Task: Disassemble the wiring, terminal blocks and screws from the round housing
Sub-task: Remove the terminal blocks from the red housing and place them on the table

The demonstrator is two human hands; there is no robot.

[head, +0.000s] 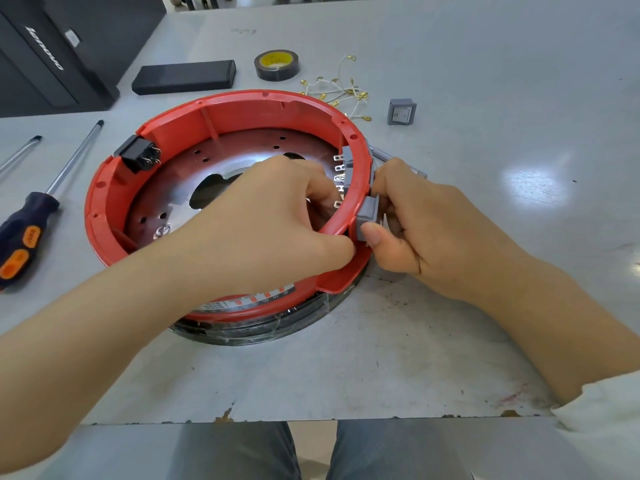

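Right grip: my right hand (426, 226) pinches a grey plastic switch block (367, 216) on the outer wall.
Left grip: my left hand (277, 216) curls inside the rim, fingers against the block's metal tabs.
Housing: round red plastic housing (221, 112) lies on the grey table (485, 81), between both grips.
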